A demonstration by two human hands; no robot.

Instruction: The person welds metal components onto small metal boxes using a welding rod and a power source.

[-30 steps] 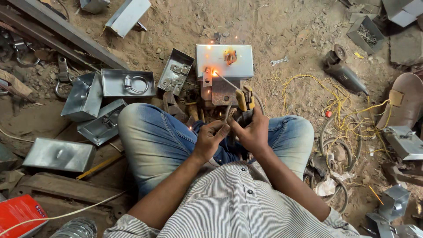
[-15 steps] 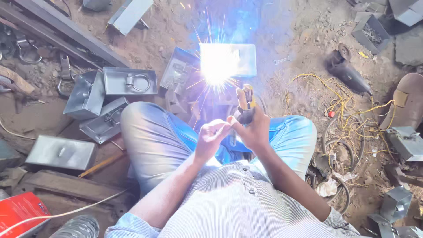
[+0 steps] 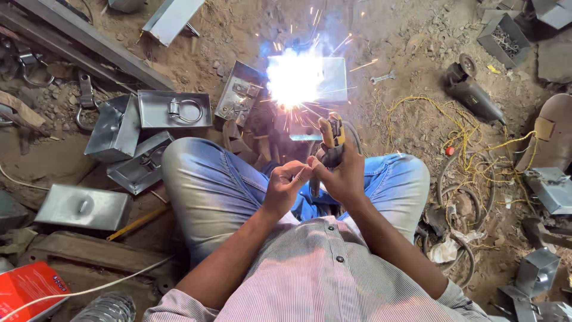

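Fingers of my right hand point(image 3: 342, 173) were wrapped tight around the yellow-and-black electrode holder point(image 3: 329, 134), and my left hand point(image 3: 287, 186) was curled loosely against it, fingertips pinched near my right thumb; whether they pinched anything, I could not tell. The arc was burning white on the flat grey sheet-metal box point(image 3: 322, 80) lying on the dirt ground just past my knees, sparks scattering outward. A second earlier that box had shown only an orange glow and small flame; half a second earlier the flash had already struck, so I judged the weld bead was under way, not finished. Since then the glare had spread and sparks flew wider, while my hands had stayed put. To the left lay the open grey metal tray with a ring latch point(image 3: 174, 109); towards the ground's right edge sat the dark angle grinder point(image 3: 473, 92).
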